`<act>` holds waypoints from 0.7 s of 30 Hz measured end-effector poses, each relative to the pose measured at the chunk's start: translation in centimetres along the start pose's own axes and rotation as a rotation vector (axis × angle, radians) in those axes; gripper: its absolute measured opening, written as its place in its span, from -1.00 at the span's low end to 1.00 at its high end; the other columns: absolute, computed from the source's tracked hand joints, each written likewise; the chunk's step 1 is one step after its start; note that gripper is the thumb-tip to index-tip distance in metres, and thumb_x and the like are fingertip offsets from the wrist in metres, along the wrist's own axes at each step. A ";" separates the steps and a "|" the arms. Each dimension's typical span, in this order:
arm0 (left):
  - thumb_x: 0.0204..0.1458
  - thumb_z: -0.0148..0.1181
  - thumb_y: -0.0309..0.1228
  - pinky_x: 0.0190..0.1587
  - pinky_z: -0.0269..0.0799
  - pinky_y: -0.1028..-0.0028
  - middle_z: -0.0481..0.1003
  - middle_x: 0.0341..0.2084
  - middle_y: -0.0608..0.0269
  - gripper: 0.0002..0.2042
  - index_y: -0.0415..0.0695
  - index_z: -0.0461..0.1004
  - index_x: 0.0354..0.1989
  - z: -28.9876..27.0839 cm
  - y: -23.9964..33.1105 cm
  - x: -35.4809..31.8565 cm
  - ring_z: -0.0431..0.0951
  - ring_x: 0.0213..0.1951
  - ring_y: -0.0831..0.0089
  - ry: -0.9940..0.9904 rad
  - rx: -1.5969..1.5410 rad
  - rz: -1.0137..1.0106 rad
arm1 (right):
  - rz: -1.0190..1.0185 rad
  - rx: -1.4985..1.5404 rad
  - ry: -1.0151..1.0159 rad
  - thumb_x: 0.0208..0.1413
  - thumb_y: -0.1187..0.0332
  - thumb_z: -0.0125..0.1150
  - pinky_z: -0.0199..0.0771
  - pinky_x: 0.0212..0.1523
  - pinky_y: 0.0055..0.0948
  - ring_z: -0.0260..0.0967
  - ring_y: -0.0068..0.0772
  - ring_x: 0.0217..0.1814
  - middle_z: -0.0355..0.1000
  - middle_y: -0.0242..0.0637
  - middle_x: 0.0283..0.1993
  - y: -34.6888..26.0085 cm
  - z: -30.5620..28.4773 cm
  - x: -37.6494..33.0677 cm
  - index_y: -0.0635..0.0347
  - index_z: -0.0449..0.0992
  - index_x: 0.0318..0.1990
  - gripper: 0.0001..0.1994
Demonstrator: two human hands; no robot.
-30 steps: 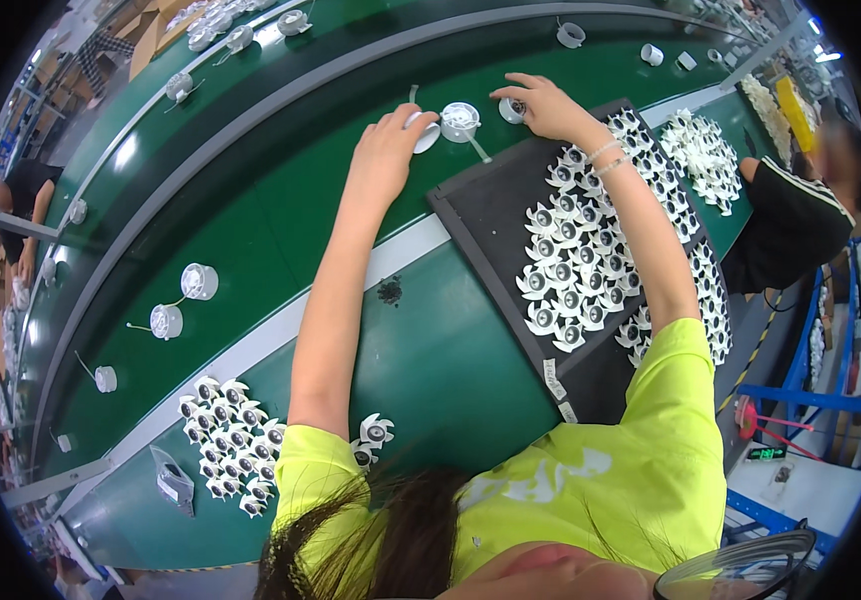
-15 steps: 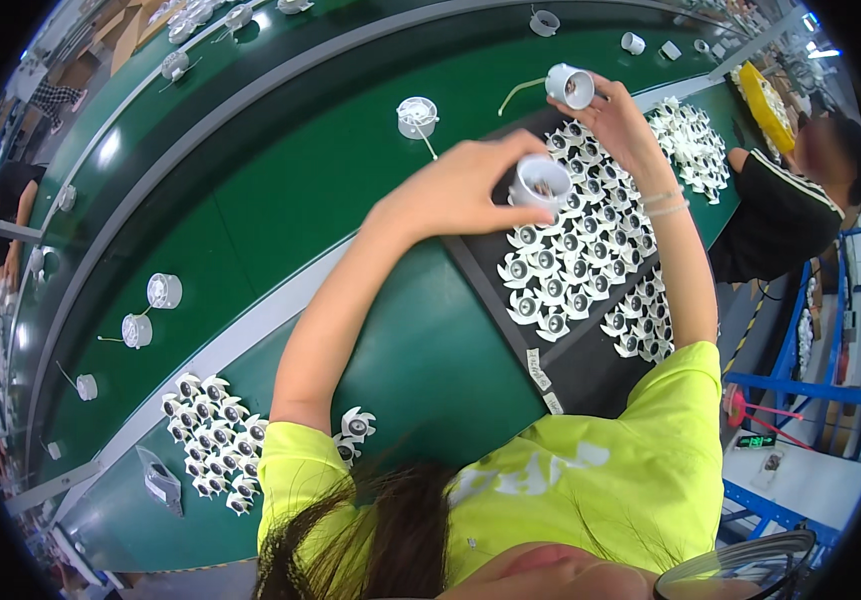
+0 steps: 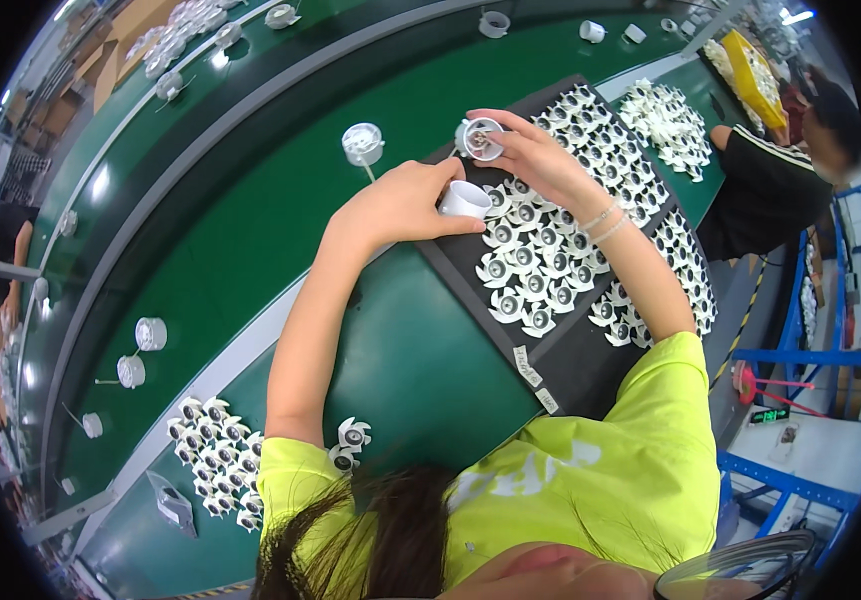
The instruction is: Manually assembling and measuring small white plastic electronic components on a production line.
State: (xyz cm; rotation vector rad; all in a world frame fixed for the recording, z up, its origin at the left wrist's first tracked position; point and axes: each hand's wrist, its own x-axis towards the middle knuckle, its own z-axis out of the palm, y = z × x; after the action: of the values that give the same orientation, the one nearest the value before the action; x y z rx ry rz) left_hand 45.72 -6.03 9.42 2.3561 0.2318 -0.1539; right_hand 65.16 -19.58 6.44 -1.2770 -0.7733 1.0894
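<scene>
My left hand (image 3: 395, 205) is closed round a white fan housing (image 3: 466, 200), a short cup-like cylinder now tilted so its outer wall shows. Just beyond it, my right hand (image 3: 533, 158) grips a second white housing (image 3: 481, 138), whose open mouth shows small metallic parts inside. The two housings are close together above the far left part of a black tray (image 3: 575, 362). Below my hands, rows of white fan impellers (image 3: 535, 255) with dark round centres lie in this tray.
On the green conveyor (image 3: 240, 215) behind stand several white housings, one (image 3: 361, 144) trailing a wire. More impellers (image 3: 215, 455) and a plastic bag (image 3: 171, 504) lie at the near left. A co-worker (image 3: 770, 185) works at the right beside a pile of white impellers (image 3: 665, 130) and a yellow bin (image 3: 753, 78).
My right hand has brought its housing left and nearer to the other one. My left hand has shifted left, and its housing has tipped from mouth-up to side-on. The view has shifted a little.
</scene>
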 end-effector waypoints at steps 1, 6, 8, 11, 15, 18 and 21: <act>-0.02 0.41 -0.13 -0.28 0.41 0.40 0.59 -0.28 0.17 -0.55 -0.16 0.46 -0.09 -0.1 -0.2 0.0 0.53 -0.37 0.32 0.000 0.003 0.006 | -0.005 -0.002 0.004 0.36 0.40 0.00 0.44 0.30 -0.25 0.40 -0.10 0.24 0.40 0.04 0.18 -0.4 -0.3 0.0 0.31 0.29 0.30 -0.60; -0.05 0.40 -0.05 -0.23 0.46 0.30 0.59 -0.34 0.05 -0.52 -0.21 0.47 -0.17 -0.4 -1.1 -0.2 0.58 -0.36 0.17 0.244 0.024 0.194 | 0.013 0.436 -0.073 0.39 0.26 0.02 0.41 0.33 -0.20 0.36 0.07 0.29 0.37 0.17 0.21 -3.2 -2.1 -0.5 0.25 0.27 0.32 -0.56; -0.03 0.38 -0.05 -0.22 0.45 0.29 0.58 -0.31 0.04 -0.52 -0.21 0.46 -0.16 -0.5 -0.7 -0.2 0.58 -0.34 0.15 0.252 -0.071 0.267 | -0.055 0.405 0.004 0.40 0.19 0.00 0.39 0.35 -0.16 0.36 0.13 0.28 0.36 0.21 0.20 -4.1 -2.9 -1.3 0.27 0.28 0.30 -0.55; -0.01 0.36 -0.05 -0.21 0.45 0.28 0.58 -0.28 0.02 -0.52 -0.21 0.44 -0.15 0.1 0.0 0.2 0.58 -0.31 0.14 0.260 -0.169 0.342 | -0.123 0.369 0.082 0.41 0.12 -0.01 0.37 0.37 -0.11 0.37 0.19 0.27 0.36 0.25 0.19 -4.5 -3.8 -2.3 0.28 0.28 0.27 -0.53; 0.02 0.32 -0.05 -0.19 0.45 0.26 0.58 -0.27 -0.01 -0.52 -0.20 0.41 -0.12 3.6 -0.1 1.8 0.58 -0.27 0.07 0.127 -0.136 0.364 | -0.014 0.412 0.210 0.40 0.09 0.00 0.39 0.34 -0.09 0.41 0.12 0.23 0.38 0.21 0.19 -3.6 -4.8 -3.1 0.26 0.31 0.22 -0.55; 0.03 0.31 -0.04 -0.19 0.45 0.25 0.58 -0.29 -0.02 -0.52 -0.20 0.41 -0.11 3.9 -0.1 1.9 0.58 -0.27 0.04 0.180 -0.066 0.393 | -0.013 0.278 0.211 0.39 0.09 0.01 0.40 0.31 -0.11 0.42 0.06 0.23 0.39 0.14 0.18 -2.3 -4.7 -3.0 0.26 0.30 0.23 -0.54; 0.03 0.30 -0.03 -0.19 0.45 0.23 0.59 -0.31 -0.04 -0.52 -0.20 0.41 -0.10 3.5 0.0 1.8 0.57 -0.28 0.01 0.233 0.009 0.419 | -0.013 0.148 0.210 0.39 0.09 0.02 0.42 0.29 -0.14 0.43 0.01 0.23 0.41 0.08 0.18 -1.2 -4.1 -2.3 0.26 0.30 0.23 -0.54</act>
State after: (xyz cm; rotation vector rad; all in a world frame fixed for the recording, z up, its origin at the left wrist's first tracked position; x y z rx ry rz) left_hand 47.31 -8.25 6.61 2.3728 -0.1553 0.3223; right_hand 68.41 -23.06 7.22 -1.2352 -0.5323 0.9662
